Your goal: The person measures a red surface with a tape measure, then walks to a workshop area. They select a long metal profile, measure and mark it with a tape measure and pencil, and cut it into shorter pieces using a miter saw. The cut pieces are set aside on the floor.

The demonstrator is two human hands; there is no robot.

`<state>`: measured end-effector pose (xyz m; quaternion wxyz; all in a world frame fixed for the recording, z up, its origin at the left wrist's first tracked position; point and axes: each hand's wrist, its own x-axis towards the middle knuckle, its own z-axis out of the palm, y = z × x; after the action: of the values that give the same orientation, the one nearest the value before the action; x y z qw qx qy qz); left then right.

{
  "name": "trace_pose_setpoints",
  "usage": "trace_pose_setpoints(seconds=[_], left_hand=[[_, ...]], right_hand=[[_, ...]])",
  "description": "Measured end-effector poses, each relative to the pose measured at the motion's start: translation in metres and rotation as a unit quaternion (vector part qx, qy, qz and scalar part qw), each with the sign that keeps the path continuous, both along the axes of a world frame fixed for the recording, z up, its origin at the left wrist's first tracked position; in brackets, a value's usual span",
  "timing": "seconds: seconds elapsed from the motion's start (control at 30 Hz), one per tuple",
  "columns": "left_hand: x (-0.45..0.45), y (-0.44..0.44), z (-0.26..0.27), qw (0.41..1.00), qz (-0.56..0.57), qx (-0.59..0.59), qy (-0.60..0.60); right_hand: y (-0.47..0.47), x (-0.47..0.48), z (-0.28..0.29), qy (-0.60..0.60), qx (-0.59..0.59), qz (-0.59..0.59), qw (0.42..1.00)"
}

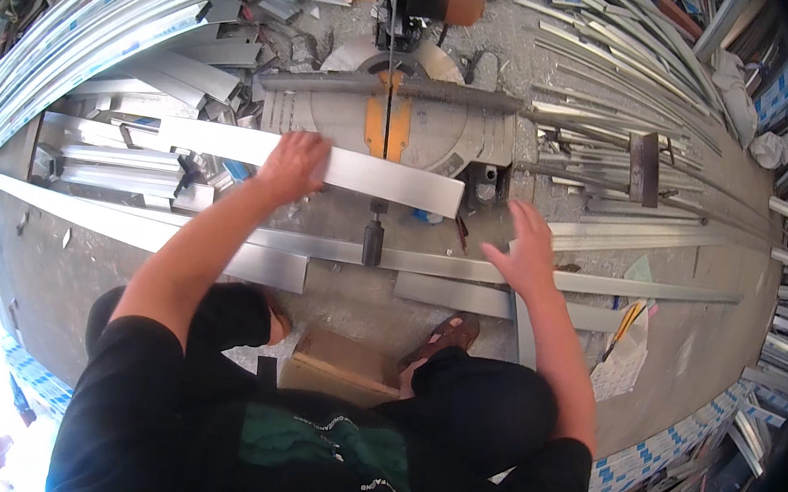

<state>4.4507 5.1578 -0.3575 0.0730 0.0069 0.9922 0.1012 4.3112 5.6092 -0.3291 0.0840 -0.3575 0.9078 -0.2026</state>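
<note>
My left hand (293,168) grips a wide, flat-faced aluminium profile (396,180), its fingers over the far edge. The profile lies across the front of the mitre saw (455,130), in front of the fence and over the yellow kerf plates (376,126). Right of the profile's end, my right hand (528,251) is held in the air with fingers and thumb apart, nothing in it. The saw's blade (396,12) stands up behind the fence (453,93). Below the profile, the black table handle (373,239) points towards me.
A long aluminium bar (437,263) crosses the floor before my feet, with flat pieces (451,294) beside it. Profile offcuts (125,167) are piled at left, thin strips (618,51) at right. A yellow-handled cutting tool (626,324) lies on paper (623,361). A wooden block (346,364) sits between my legs.
</note>
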Motion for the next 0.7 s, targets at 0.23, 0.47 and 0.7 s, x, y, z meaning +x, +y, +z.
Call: trace_pose_setpoints(seconds=[0.23,0.47,0.7], left_hand=[[-0.021,0.040,-0.003,0.989,0.042,0.084,0.114],[0.001,-0.004,-0.017,0.891,0.409,0.047,0.190],[-0.029,-0.005,-0.049,0.859,0.433,0.136,0.236]], right_hand=[[-0.126,-0.030,0.014,0.005,0.149,0.097,0.984],[-0.041,-0.133,-0.013,0.109,0.191,-0.047,0.974],[-0.073,-0.135,-0.036,0.042,0.124,-0.005,0.991]])
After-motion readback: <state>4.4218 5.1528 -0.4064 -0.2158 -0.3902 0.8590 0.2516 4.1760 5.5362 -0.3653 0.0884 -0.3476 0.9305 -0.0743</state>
